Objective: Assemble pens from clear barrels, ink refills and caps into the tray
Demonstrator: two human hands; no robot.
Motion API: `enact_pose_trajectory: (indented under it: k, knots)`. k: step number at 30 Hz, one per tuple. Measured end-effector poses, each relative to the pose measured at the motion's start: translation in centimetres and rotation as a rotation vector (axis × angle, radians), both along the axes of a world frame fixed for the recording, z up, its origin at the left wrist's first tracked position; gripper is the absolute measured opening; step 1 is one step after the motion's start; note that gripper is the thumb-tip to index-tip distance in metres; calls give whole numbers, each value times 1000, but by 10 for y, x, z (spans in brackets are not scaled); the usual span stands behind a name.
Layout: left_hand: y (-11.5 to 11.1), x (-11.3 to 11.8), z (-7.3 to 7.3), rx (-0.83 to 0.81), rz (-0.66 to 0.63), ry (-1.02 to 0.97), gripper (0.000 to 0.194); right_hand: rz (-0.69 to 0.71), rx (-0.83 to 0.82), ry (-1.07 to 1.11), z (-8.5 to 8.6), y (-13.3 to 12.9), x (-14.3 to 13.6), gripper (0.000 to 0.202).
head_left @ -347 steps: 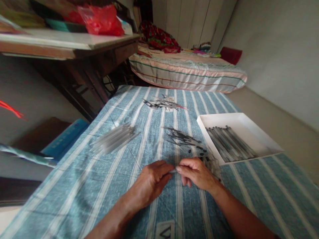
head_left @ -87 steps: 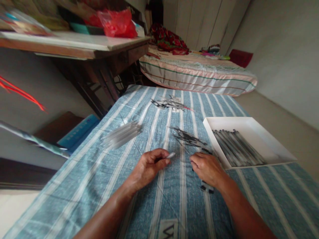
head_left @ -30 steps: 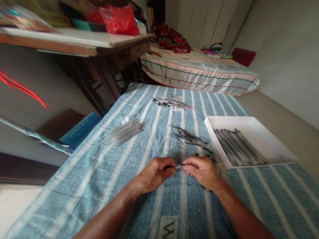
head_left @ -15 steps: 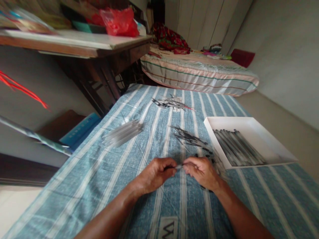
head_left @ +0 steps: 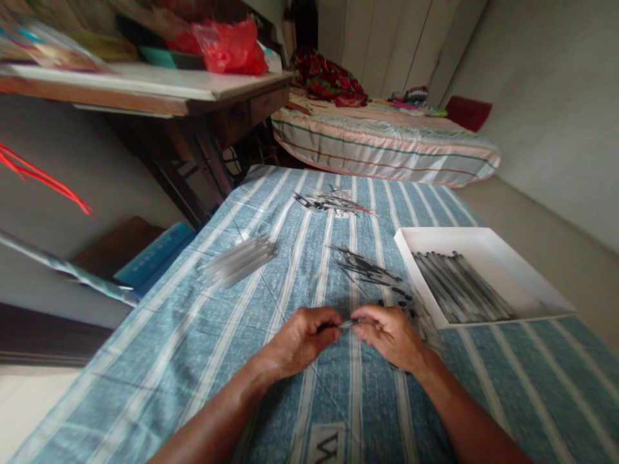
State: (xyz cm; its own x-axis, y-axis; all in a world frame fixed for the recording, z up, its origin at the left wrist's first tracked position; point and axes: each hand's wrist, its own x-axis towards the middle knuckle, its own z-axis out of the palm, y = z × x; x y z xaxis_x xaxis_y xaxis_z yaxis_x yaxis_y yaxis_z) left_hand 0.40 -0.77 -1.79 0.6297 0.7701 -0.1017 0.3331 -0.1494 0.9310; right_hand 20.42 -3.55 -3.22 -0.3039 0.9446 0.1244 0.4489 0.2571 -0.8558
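Near the front middle of the bed-like striped surface, my left hand point(head_left: 305, 340) and my right hand point(head_left: 393, 335) meet almost fingertip to fingertip. Both are closed in a pinch on a slim pen point(head_left: 347, 324), of which only a short greyish piece shows between them; the rest is hidden by fingers. Just beyond my right hand lie small black pen caps point(head_left: 401, 293) and a loose pile of thin dark refills point(head_left: 370, 267). Clear pen barrels point(head_left: 239, 260) rest in a bundle to the left. Dark-cored pens point(head_left: 459, 287) lie side by side inside a white box point(head_left: 527, 277).
A blue-and-white striped cloth point(head_left: 193, 361) covers the work surface. Farther back sits another pile of thin parts point(head_left: 333, 203). A wooden table point(head_left: 193, 96) with a red plastic bag point(head_left: 232, 48) stands at the left. Behind is a bed point(head_left: 387, 142).
My right hand has shifted very slightly left, and its fingertips have changed a little on the pen. The piles and the box stay in place; the view tilts slightly.
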Motion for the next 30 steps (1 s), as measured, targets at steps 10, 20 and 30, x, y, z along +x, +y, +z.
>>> enact_pose_trajectory:
  k: [10,20,30]
  knots:
    - [0,-1,-2,24,8,-4,14,-17,18,-70,-2,1,2,28]
    - [-2,0,-2,40,0,-5,13,-48,28,-75,-1,0,1,32]
    - [-2,1,-2,123,-5,35,12,-10,4,-59,-3,-2,0,19]
